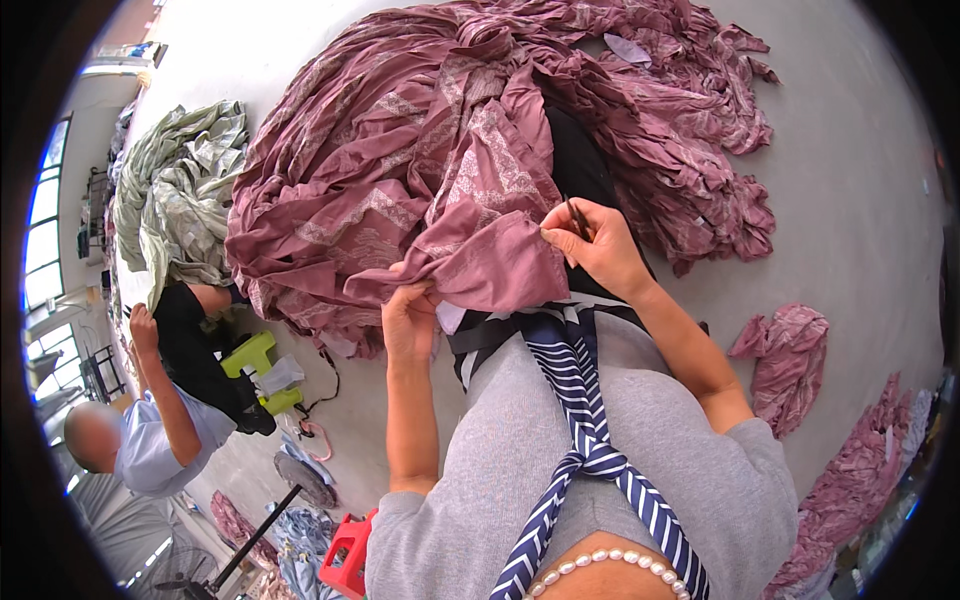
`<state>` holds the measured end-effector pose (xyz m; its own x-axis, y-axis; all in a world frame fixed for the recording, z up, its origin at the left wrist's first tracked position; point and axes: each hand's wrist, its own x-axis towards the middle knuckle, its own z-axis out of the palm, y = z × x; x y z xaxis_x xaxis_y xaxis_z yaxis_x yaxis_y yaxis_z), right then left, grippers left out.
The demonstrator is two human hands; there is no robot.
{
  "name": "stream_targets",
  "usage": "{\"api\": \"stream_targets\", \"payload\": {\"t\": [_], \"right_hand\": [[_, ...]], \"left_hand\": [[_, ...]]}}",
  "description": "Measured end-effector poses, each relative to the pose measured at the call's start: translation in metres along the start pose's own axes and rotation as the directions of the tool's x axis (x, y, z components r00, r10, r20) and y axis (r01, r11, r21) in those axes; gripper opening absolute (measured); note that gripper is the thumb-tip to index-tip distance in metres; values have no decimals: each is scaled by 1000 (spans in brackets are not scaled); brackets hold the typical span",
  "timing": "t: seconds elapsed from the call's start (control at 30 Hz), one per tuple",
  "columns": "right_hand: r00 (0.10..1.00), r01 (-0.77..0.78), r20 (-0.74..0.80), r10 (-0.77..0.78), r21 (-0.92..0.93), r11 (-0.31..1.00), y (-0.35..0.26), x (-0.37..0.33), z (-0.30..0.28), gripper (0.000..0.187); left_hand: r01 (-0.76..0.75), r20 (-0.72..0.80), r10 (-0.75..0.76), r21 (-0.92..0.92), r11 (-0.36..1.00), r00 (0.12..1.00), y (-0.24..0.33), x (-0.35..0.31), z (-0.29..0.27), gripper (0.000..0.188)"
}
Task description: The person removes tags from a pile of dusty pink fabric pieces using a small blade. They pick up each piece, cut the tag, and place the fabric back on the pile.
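A large heap of mauve patterned cloth point(380, 150) spreads in front of me and over my lap. My left hand point(410, 320) is closed on the near edge of this cloth, its fingers partly hidden by a fold. My right hand point(600, 248) pinches the same cloth at a corner, to the right of a smooth stretch held between both hands. Within its curled fingers sits a small dark slender tool point(576, 216), perhaps thread snips; most of it is hidden. A small white piece point(450, 317) shows beside my left hand, under the cloth.
On the left, another person point(170, 430) handles pale green cloth point(185, 190) near a lime-green stool point(250, 355). A red stool point(348, 555) and a fan with a black pole point(255, 535) stand lower left. More mauve cloth point(785, 365) lies on the floor at right.
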<state>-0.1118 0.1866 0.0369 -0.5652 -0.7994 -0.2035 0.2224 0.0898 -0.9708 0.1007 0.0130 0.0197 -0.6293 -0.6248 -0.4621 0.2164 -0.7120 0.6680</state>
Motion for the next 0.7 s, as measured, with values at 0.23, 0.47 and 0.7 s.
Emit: {"api": "stream_targets", "payload": {"t": [0.23, 0.47, 0.7], "right_hand": [[914, 401, 149, -376, -208, 892, -19, -2, -10, 30], [728, 685, 334, -598, -362, 632, -78, 3, -12, 36], [728, 681, 285, -623, -402, 611, -72, 10, -23, 40]], "left_hand": [[-607, 401, 599, 772, 186, 693, 37, 5, 56, 53], [-128, 593, -273, 545, 829, 758, 46, 18, 120, 39], [145, 583, -381, 409, 901, 718, 39, 24, 128, 36]]}}
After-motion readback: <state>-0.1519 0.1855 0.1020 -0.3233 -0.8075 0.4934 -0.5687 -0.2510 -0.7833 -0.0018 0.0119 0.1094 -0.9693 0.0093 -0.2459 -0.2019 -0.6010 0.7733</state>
